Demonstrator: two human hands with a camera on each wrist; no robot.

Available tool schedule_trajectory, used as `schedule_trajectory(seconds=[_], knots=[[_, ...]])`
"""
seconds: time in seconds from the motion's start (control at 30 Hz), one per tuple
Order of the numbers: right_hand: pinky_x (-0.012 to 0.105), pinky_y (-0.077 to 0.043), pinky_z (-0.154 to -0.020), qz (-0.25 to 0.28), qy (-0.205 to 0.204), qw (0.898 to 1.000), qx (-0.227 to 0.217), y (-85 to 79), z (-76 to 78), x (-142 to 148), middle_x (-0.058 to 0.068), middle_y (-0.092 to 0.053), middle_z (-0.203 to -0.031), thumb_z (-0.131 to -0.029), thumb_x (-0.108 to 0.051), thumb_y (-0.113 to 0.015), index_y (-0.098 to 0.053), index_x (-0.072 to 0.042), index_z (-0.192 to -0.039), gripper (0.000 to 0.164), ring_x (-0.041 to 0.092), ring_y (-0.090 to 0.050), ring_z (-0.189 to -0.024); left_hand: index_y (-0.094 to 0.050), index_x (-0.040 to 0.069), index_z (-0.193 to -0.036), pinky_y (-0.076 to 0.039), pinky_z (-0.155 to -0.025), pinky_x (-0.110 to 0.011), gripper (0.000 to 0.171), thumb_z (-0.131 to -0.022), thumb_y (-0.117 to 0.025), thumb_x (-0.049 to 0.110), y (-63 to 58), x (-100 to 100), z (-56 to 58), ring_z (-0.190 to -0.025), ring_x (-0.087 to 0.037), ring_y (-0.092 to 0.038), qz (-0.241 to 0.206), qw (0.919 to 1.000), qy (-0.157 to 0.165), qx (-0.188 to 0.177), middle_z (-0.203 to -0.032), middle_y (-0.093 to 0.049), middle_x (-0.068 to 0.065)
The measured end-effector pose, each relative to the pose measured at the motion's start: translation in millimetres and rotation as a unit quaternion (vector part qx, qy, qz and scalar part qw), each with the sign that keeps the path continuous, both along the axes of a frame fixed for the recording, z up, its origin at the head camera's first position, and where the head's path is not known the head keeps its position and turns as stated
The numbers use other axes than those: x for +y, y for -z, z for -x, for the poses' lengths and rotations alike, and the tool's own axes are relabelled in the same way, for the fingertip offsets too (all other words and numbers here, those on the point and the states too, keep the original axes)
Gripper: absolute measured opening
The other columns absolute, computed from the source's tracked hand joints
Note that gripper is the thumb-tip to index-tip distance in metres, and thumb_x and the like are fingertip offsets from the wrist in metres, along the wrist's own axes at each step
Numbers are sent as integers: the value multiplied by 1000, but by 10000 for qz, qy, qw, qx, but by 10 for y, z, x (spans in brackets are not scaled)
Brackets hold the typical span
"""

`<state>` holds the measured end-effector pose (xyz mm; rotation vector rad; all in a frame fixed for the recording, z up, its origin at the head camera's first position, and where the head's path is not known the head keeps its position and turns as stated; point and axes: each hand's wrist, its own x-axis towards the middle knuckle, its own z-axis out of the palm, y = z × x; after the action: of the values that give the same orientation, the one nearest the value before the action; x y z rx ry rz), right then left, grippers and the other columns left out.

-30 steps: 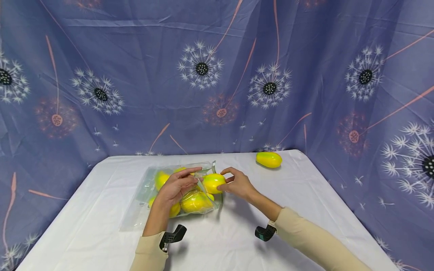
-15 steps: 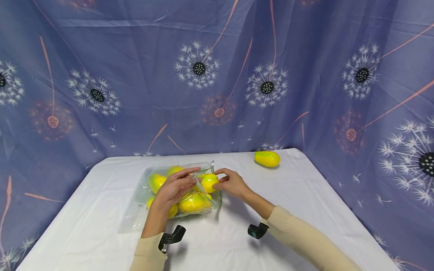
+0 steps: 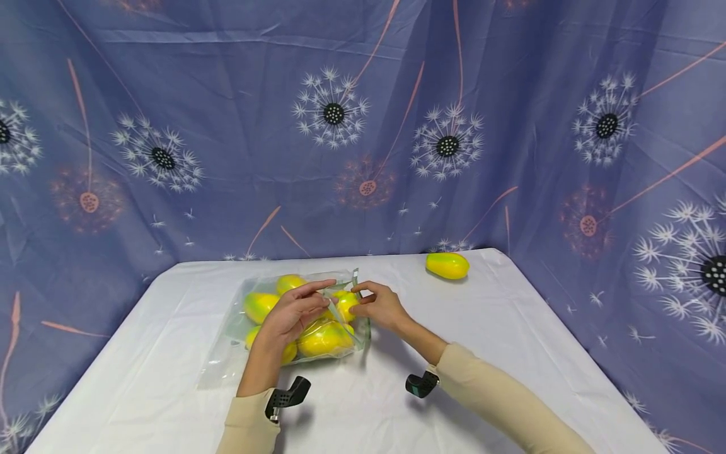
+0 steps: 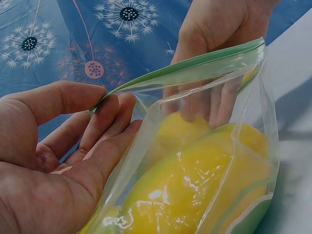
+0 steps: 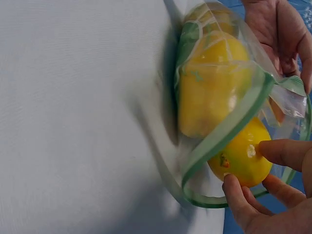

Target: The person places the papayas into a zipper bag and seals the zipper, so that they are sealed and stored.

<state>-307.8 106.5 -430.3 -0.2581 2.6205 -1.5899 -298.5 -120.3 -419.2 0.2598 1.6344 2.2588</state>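
A clear zip bag (image 3: 218, 371) with a green zip edge lies on its side, its mouth facing right. Inside are several yellow-green papayas (image 3: 325, 339). My left hand (image 3: 291, 317) reaches over the bag and pinches the upper edge of its mouth near the green zip strip (image 4: 195, 64). My right hand (image 3: 381, 306) holds one papaya (image 5: 241, 153) by its end, thumb and fingertips spread round it. That papaya is within the bag's mouth, beside the others. Its far end is hidden by plastic and the left hand.
Another papaya (image 3: 447, 266) lies near the back right edge of the white-covered table (image 3: 482, 378). A blue curtain with dandelion prints (image 3: 255, 126) hangs behind and beside the table. Each wrist carries a black camera (image 3: 421, 384).
My right hand has moved left, pushing its papaya deeper into the bag's mouth. Papayas inside the bag have shifted left. My left hand keeps its hold on the bag's edge.
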Motion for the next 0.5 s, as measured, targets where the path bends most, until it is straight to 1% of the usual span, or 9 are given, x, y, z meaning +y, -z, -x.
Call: schedule_trajectory(seconds=[0.1, 0.3, 0.4, 0.5], knots=[[38, -62, -78, 75, -60, 9999, -40, 54, 10, -28, 15, -71, -120, -82, -18, -83, -72, -15, -121, 41, 25, -70, -102, -52, -1, -146, -58, -91, -27, 50, -97, -61, -3, 5, 2, 5, -100, -18, -71, -19, 10000, -8, -33, -79, -63, 1], [41, -63, -76, 147, -142, 9998, -48, 116, 30, -59, 16, -73, -111, -81, -18, -84, -73, -14, -120, 41, 21, -73, -85, -54, 1, -145, -59, -89, -26, 50, -96, -63, -2, 6, -2, 8, -97, -16, -71, 15, 9999, -86, -74, -81, -65, 1], [42, -63, -75, 157, -159, 9997, -38, 121, 38, -65, 15, -74, -109, -81, -18, -84, -73, -15, -121, 42, 25, -74, -83, -55, 1, -145, -59, -88, -26, 50, -96, -62, -2, 3, -6, 7, -96, -16, -71, 21, 9999, -119, -63, -81, -64, 1], [43, -62, -75, 128, -172, 9997, -90, 115, 39, -64, 14, -74, -107, -81, -19, -84, -73, -16, -122, 42, 30, -75, -85, -55, 1, -144, -59, -87, -25, 49, -96, -63, -2, 6, -9, 4, -96, -16, -71, -2, 9999, -101, -65, -81, -64, 1]])
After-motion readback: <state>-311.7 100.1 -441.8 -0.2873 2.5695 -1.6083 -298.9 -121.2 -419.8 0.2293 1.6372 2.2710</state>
